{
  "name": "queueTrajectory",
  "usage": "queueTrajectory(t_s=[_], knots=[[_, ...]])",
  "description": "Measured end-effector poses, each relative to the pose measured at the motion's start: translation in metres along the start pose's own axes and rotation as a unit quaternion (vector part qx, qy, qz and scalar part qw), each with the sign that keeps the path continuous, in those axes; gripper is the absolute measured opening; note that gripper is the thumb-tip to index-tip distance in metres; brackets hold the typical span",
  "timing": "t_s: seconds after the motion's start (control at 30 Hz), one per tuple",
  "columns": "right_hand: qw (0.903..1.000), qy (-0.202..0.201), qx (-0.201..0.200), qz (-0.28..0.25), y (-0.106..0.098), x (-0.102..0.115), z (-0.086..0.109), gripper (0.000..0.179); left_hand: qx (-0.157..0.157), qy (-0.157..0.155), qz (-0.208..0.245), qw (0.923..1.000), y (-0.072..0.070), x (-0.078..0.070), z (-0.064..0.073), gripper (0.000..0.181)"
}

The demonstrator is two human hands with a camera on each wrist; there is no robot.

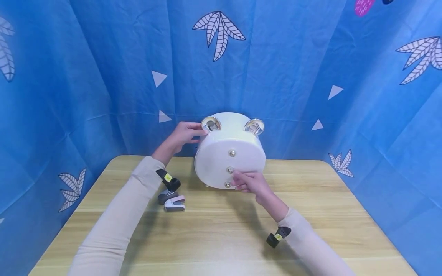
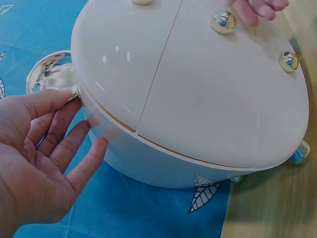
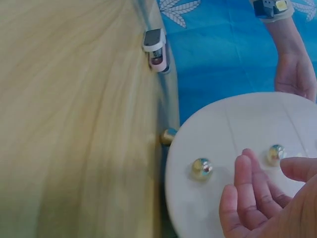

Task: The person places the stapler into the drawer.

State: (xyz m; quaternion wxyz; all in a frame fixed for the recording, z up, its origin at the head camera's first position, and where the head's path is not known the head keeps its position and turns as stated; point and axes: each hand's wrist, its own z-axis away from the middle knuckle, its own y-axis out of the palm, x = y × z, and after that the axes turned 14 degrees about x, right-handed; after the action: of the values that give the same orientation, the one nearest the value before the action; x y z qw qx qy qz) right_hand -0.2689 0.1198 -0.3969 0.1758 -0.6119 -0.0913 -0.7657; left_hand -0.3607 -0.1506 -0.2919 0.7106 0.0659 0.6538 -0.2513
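A glossy white rounded storage box [image 1: 221, 157] stands at the table's back edge, with gold ears [image 1: 254, 126] on top and round gold knobs [image 2: 224, 22] down its front. Thin seams divide that front face. My left hand [image 1: 188, 134] pinches the lower edge of the left gold ear [image 2: 52, 74] between thumb and forefinger; the other fingers reach along the box's side. At the lower front is my right hand [image 1: 251, 183], close to the middle knob [image 3: 275, 154]. In the right wrist view its fingers are spread and apart from the knobs.
Left of the box, a small grey-and-white U-shaped gadget [image 1: 175, 204] lies beside a dark rounded piece [image 1: 167, 196] on the wooden table [image 1: 207, 237]. A blue patterned curtain [image 1: 293, 76] hangs behind and on both sides. Small gold feet [image 2: 300, 152] show under the box.
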Motion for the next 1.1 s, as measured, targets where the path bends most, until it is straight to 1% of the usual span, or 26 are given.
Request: queueTrajectory(t_s=[0.13,0.23,0.3,0.4,0.47,0.57,0.67,0.77,0.9,0.97,1.03,1.1], knots=[[0.9994,0.026,0.017,-0.014,-0.006,-0.012,0.002,0.038,-0.002,-0.001,0.004,1.0,0.0,-0.001,0.001,0.044],[0.9972,0.044,0.034,-0.051,-0.008,-0.021,0.001,0.038,-0.002,-0.003,0.0,1.0,0.0,-0.001,0.0,0.044],[0.9942,0.056,0.053,-0.074,-0.009,-0.026,0.0,0.041,-0.001,-0.003,-0.001,1.0,0.0,-0.001,0.0,0.045],[0.9867,0.076,0.093,-0.11,-0.011,-0.033,-0.003,0.048,0.0,-0.002,-0.002,1.0,0.001,-0.001,-0.002,0.046],[0.98,0.087,0.125,-0.129,-0.012,-0.037,-0.006,0.052,0.001,-0.002,-0.002,1.0,0.001,-0.001,-0.002,0.047],[0.9691,0.098,0.161,-0.159,-0.011,-0.041,-0.012,0.056,0.003,-0.003,-0.004,1.0,0.0,0.0,-0.002,0.047],[0.9593,0.105,0.191,-0.179,-0.009,-0.045,-0.019,0.059,-0.004,-0.004,0.0,1.0,-0.001,0.001,0.0,0.046],[0.9542,0.116,0.193,-0.197,-0.009,-0.049,-0.025,0.057,-0.002,0.001,0.007,1.0,0.001,0.001,0.0,0.046],[0.9515,0.124,0.177,-0.219,-0.01,-0.054,-0.029,0.052,0.001,0.005,0.002,1.0,0.005,0.001,-0.003,0.046],[0.9502,0.121,0.179,-0.224,-0.009,-0.054,-0.031,0.05,-0.003,0.006,-0.002,1.0,0.005,0.002,-0.004,0.046],[0.9505,0.119,0.179,-0.225,-0.006,-0.053,-0.033,0.047,-0.01,0.006,-0.002,0.9999,0.003,0.003,-0.004,0.046],[0.952,0.12,0.17,-0.225,-0.004,-0.052,-0.035,0.039,-0.013,0.009,-0.001,0.9999,0.002,0.004,-0.004,0.046]])
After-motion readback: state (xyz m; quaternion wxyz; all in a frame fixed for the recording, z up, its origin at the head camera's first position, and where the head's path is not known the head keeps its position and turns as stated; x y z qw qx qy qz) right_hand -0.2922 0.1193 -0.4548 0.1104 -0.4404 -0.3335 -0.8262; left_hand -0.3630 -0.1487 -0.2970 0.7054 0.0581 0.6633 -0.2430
